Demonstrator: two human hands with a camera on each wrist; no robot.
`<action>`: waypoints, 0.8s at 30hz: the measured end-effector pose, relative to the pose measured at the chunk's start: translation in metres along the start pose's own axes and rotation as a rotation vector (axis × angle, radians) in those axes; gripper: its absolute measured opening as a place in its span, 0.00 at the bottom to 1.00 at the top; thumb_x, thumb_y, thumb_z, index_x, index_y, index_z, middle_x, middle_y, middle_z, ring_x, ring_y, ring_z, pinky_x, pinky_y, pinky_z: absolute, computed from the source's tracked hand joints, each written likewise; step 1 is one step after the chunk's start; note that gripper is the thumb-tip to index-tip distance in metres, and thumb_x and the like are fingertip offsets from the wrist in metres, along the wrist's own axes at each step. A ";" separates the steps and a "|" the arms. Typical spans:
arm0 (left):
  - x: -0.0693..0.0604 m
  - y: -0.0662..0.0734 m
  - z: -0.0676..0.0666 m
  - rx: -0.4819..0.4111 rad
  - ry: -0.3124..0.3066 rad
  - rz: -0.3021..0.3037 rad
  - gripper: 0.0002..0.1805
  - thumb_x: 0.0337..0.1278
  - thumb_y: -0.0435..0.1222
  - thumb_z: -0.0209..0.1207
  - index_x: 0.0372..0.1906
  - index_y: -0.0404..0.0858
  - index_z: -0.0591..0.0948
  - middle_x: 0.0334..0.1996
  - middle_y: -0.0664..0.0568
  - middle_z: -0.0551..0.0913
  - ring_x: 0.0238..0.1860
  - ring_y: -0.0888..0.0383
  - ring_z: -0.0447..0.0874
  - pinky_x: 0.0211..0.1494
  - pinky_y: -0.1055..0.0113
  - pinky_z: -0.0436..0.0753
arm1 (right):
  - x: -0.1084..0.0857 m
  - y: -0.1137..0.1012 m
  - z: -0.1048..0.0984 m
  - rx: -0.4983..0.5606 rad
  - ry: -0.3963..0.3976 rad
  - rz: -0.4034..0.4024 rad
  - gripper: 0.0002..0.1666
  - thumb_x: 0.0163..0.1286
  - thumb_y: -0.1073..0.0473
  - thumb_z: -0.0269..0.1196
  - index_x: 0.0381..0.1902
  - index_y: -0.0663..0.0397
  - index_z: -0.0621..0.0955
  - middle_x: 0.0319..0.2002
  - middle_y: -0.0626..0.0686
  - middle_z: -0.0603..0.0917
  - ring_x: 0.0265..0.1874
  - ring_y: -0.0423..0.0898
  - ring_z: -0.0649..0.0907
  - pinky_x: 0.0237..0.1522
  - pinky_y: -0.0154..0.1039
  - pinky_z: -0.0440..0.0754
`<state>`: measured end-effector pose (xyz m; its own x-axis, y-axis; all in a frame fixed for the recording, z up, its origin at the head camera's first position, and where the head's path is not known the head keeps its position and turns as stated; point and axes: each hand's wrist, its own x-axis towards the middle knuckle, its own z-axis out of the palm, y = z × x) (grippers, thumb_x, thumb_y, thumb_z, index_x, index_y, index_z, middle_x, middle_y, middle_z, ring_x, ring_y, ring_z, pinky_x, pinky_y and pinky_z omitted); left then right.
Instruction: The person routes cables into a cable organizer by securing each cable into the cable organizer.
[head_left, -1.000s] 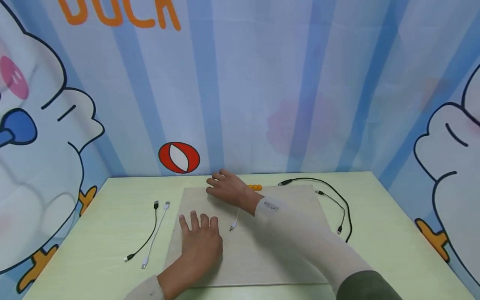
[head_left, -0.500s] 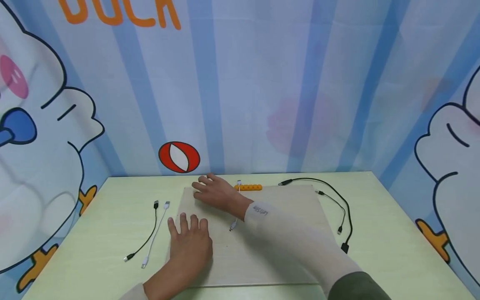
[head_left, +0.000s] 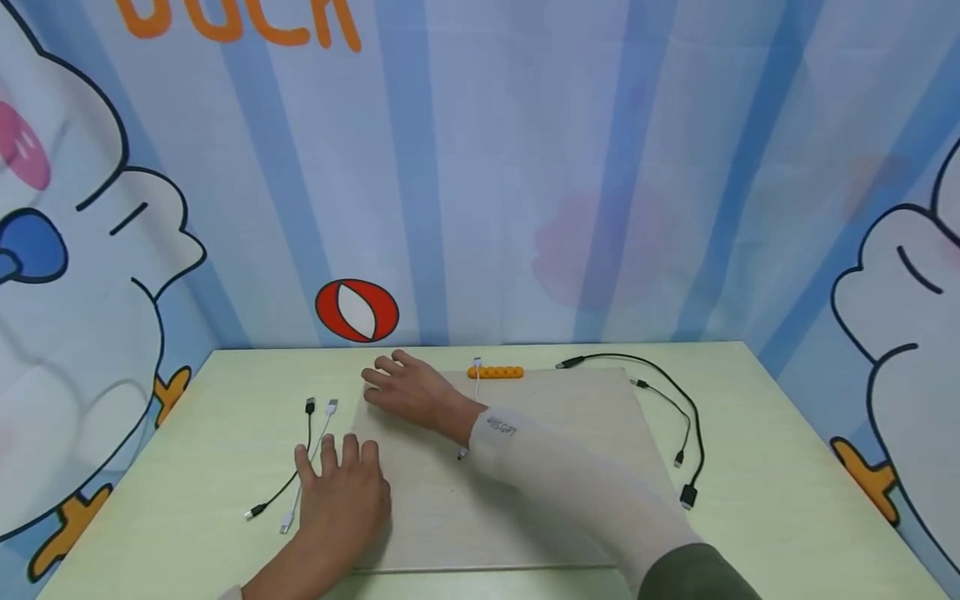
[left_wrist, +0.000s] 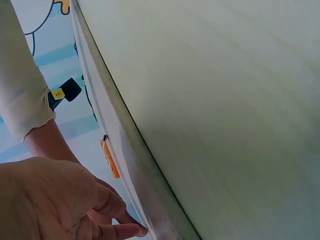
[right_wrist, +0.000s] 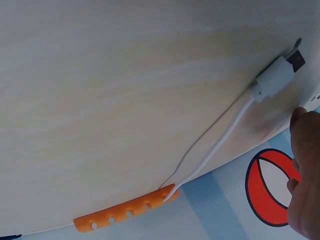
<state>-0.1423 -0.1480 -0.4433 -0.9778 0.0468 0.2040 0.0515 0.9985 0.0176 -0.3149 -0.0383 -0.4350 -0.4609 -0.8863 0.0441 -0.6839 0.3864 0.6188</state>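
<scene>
White cable (head_left: 477, 386) seems seated in the leftmost slot of the orange holder (head_left: 498, 372). Left of this holder I see the right hand (head_left: 412, 393) and, nearer the camera, the left hand (head_left: 345, 500), both released, fingers loosely spread. Moving them, I would avoid brushing this cable.

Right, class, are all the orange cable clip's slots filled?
No, the orange cable clip holds only the white USB cable, leaving other slots empty.
</scene>
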 end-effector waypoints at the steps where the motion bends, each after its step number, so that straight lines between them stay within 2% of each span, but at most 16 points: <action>1: -0.001 -0.002 0.000 0.001 -0.006 -0.005 0.17 0.71 0.36 0.67 0.55 0.29 0.80 0.62 0.27 0.81 0.74 0.21 0.74 0.77 0.14 0.61 | 0.001 -0.001 0.000 0.002 0.004 -0.001 0.27 0.86 0.54 0.67 0.78 0.32 0.78 0.82 0.41 0.77 0.78 0.43 0.77 0.84 0.42 0.73; 11: -0.007 -0.024 -0.005 -0.013 -0.061 -0.060 0.18 0.72 0.36 0.66 0.54 0.25 0.79 0.61 0.24 0.81 0.75 0.17 0.73 0.77 0.13 0.61 | 0.012 -0.006 -0.004 0.000 0.035 -0.005 0.26 0.86 0.54 0.67 0.76 0.31 0.79 0.81 0.41 0.77 0.76 0.43 0.77 0.81 0.41 0.75; 19: -0.011 -0.038 -0.009 -0.033 -0.119 -0.141 0.20 0.72 0.36 0.65 0.54 0.21 0.77 0.62 0.20 0.77 0.77 0.13 0.64 0.74 0.15 0.60 | 0.015 -0.007 -0.003 0.017 0.036 -0.007 0.26 0.86 0.55 0.67 0.76 0.32 0.79 0.82 0.41 0.77 0.76 0.43 0.77 0.79 0.40 0.75; 24: -0.012 -0.044 -0.011 -0.021 -0.166 -0.171 0.23 0.73 0.37 0.65 0.56 0.19 0.77 0.60 0.20 0.76 0.76 0.11 0.63 0.71 0.16 0.62 | 0.020 -0.010 -0.005 0.039 0.046 -0.012 0.25 0.87 0.56 0.64 0.76 0.30 0.79 0.82 0.41 0.76 0.77 0.43 0.77 0.80 0.40 0.74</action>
<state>-0.1304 -0.1924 -0.4353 -0.9926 -0.1170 0.0331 -0.1150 0.9916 0.0586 -0.3142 -0.0609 -0.4369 -0.4269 -0.9013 0.0736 -0.7108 0.3848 0.5888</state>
